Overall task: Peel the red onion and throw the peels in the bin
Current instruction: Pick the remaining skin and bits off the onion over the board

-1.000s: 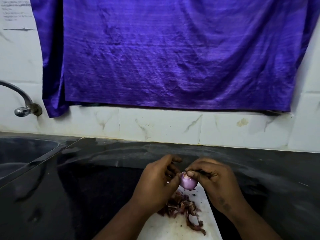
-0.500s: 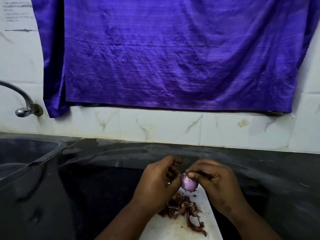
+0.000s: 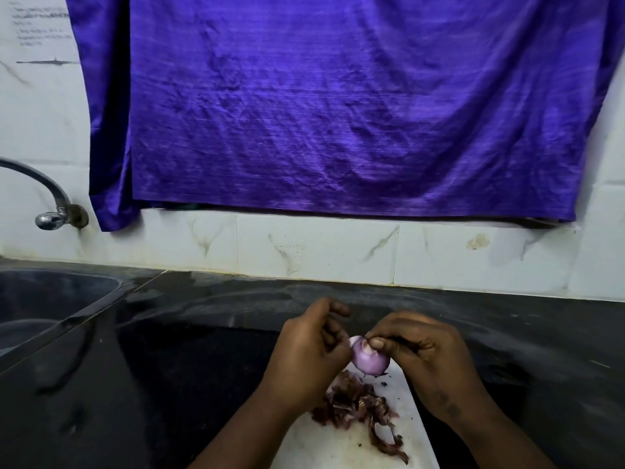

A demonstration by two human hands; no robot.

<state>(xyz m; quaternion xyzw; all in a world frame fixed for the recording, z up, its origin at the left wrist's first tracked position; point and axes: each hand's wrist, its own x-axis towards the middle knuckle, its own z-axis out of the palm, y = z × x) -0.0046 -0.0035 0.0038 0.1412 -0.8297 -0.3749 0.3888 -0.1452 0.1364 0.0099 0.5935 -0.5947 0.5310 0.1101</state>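
A small red onion [image 3: 370, 362], pale purple and mostly bare of skin, is held between both hands above a white cutting board [image 3: 331, 448]. My left hand [image 3: 309, 353] grips its left side with curled fingers. My right hand [image 3: 426, 357] pinches the top of the onion between thumb and forefinger. A heap of dark red peels [image 3: 355, 404] lies on the board just below the onion, with one long strip trailing toward the lower right. No bin is in view.
The black stone counter [image 3: 169, 367] runs across the view. A dark sink [image 3: 44, 299] sits at the left under a metal tap [image 3: 50, 211]. A purple cloth [image 3: 338, 106] hangs on the white tiled wall behind.
Both hands have stayed in place around the onion. My right thumb and forefinger have shifted slightly on the onion's top; the peel heap is unchanged.
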